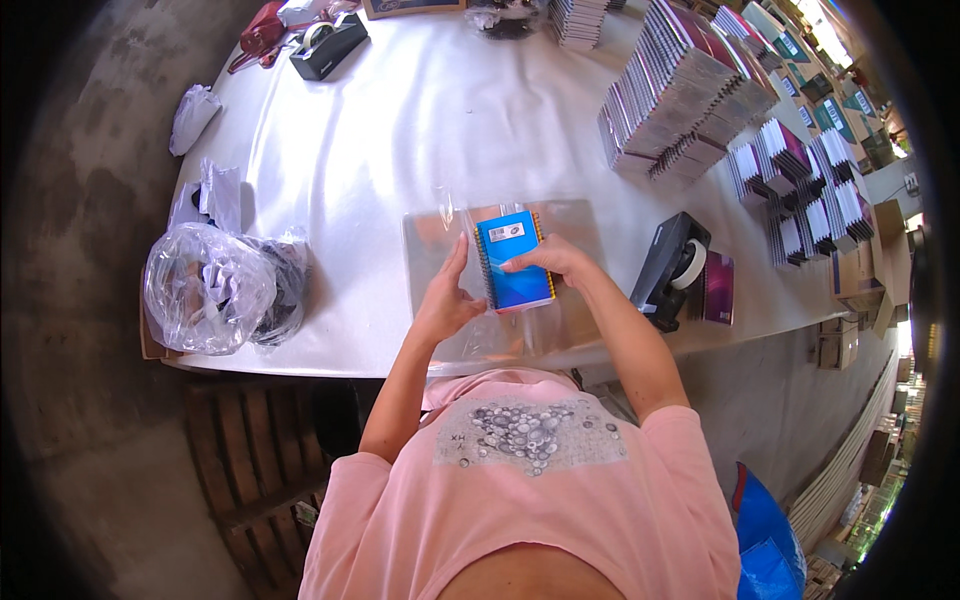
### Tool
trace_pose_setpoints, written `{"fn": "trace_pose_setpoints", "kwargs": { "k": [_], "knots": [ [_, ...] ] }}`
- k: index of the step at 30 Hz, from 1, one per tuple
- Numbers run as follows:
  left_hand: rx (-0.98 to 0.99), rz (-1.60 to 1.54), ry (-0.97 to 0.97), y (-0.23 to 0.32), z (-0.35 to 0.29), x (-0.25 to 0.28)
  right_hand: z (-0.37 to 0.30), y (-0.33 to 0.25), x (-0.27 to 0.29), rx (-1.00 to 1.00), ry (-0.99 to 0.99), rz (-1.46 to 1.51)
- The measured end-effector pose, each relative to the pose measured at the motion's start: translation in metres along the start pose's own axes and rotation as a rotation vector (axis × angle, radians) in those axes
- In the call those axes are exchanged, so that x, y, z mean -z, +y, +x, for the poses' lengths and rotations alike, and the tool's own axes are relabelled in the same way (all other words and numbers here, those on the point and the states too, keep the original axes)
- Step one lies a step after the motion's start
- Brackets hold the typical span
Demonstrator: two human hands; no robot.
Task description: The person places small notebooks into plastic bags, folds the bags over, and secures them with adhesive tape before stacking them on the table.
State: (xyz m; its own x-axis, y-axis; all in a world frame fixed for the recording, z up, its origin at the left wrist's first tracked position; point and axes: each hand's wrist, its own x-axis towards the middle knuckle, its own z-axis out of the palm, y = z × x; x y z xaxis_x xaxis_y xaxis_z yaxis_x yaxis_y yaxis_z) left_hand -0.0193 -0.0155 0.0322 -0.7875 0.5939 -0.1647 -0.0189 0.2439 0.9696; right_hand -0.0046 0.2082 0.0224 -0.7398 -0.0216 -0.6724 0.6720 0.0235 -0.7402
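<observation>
Your blue notebooks (516, 287) are piled on clear plastic (428, 262), looking not wrapped yet. Your left hand (447, 302) spreads its fingers beside them. Your right hand (560, 257) rests its thumb on top; its hidden fingers, I can't tell.

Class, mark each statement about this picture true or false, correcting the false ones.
1. The right hand has its thumb on the blue notebook. True.
2. The left hand is on a tape dispenser. False: the left hand is beside the notebook's left edge.
3. A clear plastic bag is near the table's left edge. True.
4. The table holds just one tape dispenser. False: a near dispenser and a far dispenser show.
5. The person's shirt is green. False: the shirt is pink.
</observation>
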Motion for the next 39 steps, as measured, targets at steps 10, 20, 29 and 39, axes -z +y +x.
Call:
{"fn": "trace_pose_setpoints", "kwargs": {
  "k": [10,20,29,39],
  "knots": [
    [-0.081,0.179,-0.052,0.006,0.015,-0.018,0.0,0.006,-0.004,-0.014,0.079,0.101],
    [-0.184,0.31,-0.227,0.008,0.041,-0.044,0.009,0.018,-0.007,0.029,0.188,0.059],
    [-0.075,0.042,-0.291,0.012,0.035,-0.034,0.011,0.037,-0.024,0.251,0.381,-0.174],
    [0.011,-0.125,0.113,-0.008,0.015,-0.035,0.028,0.06,-0.025,0.444,0.449,-0.392]
  ]
}}
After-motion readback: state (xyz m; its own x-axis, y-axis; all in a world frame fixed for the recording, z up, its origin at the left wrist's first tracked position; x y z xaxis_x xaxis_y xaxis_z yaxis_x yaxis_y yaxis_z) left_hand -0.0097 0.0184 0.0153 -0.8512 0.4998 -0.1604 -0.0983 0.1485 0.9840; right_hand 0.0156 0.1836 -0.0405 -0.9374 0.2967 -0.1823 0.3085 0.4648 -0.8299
